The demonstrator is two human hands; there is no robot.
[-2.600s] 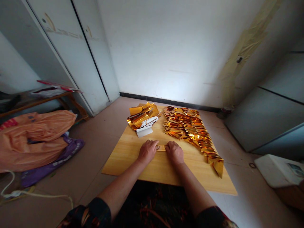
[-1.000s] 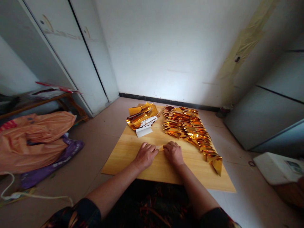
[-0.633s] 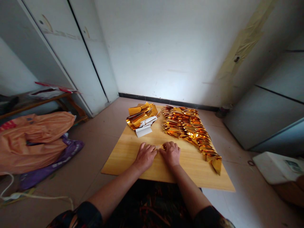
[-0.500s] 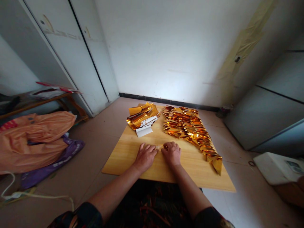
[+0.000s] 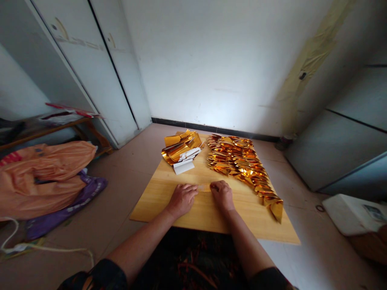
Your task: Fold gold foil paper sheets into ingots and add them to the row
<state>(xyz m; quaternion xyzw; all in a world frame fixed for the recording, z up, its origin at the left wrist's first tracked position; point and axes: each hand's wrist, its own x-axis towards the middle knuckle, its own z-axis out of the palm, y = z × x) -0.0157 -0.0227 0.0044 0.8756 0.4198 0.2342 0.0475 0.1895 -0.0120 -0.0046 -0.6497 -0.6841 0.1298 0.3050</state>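
Observation:
A narrow strip of gold foil paper [image 5: 204, 188] lies between my two hands, low over the wooden board [image 5: 169, 201]. My left hand [image 5: 182, 199] holds its left end, fingers pressed together. The other end is pinched by my right hand [image 5: 221, 194], whose fingers are curled. Beyond my left hand is a loose pile of gold foil sheets [image 5: 183, 147], some showing white backs, with a white folded sheet [image 5: 184, 166] at the near side. Folded gold foil pieces [image 5: 234, 155] stand in overlapping rows to the right, trailing down toward the board's right edge.
An orange bag [image 5: 45, 173] and a purple bag [image 5: 81, 197] lie on the floor at left, with a pale cord [image 5: 60, 248] nearby. White cabinets [image 5: 99, 60] stand behind them. At right are a grey fridge-like unit [image 5: 338, 149] and a white box [image 5: 353, 213].
My hands have moved apart, the left to the left and the right slightly to the right. More of the foil strip now shows between them. The piles have not moved.

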